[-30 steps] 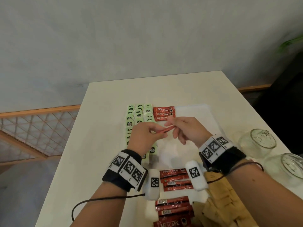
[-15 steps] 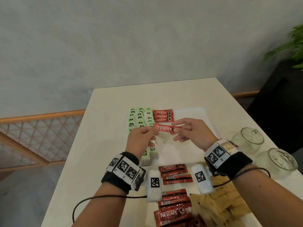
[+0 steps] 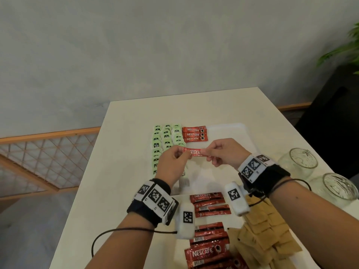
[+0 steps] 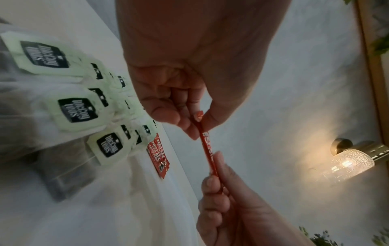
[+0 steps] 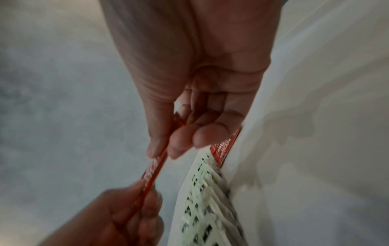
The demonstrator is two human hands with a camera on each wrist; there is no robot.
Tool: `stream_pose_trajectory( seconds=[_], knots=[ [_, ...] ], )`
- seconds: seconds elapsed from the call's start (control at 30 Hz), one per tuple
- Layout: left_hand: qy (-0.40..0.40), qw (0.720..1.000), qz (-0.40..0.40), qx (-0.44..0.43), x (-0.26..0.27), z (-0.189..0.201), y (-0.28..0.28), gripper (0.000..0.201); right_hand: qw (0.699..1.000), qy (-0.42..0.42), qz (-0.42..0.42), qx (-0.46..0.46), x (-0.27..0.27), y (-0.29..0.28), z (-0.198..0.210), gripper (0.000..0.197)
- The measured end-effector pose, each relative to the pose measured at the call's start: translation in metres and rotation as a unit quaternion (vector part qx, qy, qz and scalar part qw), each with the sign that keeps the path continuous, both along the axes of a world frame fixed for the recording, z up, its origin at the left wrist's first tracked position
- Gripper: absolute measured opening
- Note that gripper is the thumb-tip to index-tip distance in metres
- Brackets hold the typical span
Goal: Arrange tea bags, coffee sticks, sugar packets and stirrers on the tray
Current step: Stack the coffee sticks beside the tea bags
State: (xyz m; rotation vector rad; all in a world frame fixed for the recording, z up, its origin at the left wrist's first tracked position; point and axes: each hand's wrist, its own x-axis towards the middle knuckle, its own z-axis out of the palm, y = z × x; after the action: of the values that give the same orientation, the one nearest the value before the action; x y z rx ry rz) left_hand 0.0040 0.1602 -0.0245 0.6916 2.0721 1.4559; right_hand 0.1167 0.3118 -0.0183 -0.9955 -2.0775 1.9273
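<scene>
A coffee stick (image 3: 194,153) is pinched at its ends by the left hand (image 3: 173,164) and right hand (image 3: 225,153) above the tray (image 3: 233,133) — if released unevenly, the laid row of sticks (image 3: 194,134) could be knocked askew.

"NESCAFÉ CLASSIC" on the red coffee sticks (image 3: 194,134), laid and held alike.

Glossy foil coffee stick (image 3: 194,152); textured glass jars (image 3: 303,161).

Café or hotel refreshment corner, white table (image 3: 136,117), textured grey wall (image 3: 174,45), glowing wall lamp (image 4: 349,163), potted plant (image 3: 345,49) far right
</scene>
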Motion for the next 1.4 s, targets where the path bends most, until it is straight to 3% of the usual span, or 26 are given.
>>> stream_pose_trajectory(
  seconds=[0.13,0.23,0.5,0.6,0.67,0.9,1.13,1.27,1.4],
  knots=[
    [0.032,0.999,0.013,0.003,-0.016,0.000,0.011,0.014,0.997,0.022,-0.025,-0.072,-0.008,0.018,0.002,0.011],
    [0.027,0.999,-0.001,-0.022,-0.028,-0.001,0.017,0.014,0.994,0.025,-0.037,-0.095,-0.016,0.032,0.000,0.017],
    [-0.012,0.997,0.076,-0.004,-0.054,0.001,0.016,0.022,0.984,-0.146,-0.100,0.010,-0.040,0.060,-0.033,0.017],
    [-0.017,0.997,0.079,0.003,-0.058,-0.002,0.015,0.020,0.980,-0.168,-0.102,0.014,-0.052,0.059,-0.036,0.011],
    [-0.011,0.997,0.077,0.002,-0.059,-0.005,0.015,0.020,0.979,-0.174,-0.101,0.021,-0.059,0.060,-0.036,0.006],
    [-0.004,0.997,0.082,0.002,-0.065,-0.012,0.013,0.022,0.978,-0.168,-0.123,0.014,-0.068,0.066,-0.041,0.030],
    [-0.008,0.997,0.079,-0.002,-0.065,-0.012,0.013,0.022,0.975,-0.167,-0.145,0.027,-0.075,0.068,-0.042,0.030],
    [0.000,0.998,0.063,-0.002,-0.064,0.001,0.011,0.019,0.975,-0.175,-0.134,0.034,-0.072,0.064,-0.034,0.028],
    [0.052,0.998,0.018,0.005,-0.057,0.029,0.012,0.017,0.973,-0.160,-0.127,0.106,-0.055,0.060,-0.010,0.025]
  ],
)
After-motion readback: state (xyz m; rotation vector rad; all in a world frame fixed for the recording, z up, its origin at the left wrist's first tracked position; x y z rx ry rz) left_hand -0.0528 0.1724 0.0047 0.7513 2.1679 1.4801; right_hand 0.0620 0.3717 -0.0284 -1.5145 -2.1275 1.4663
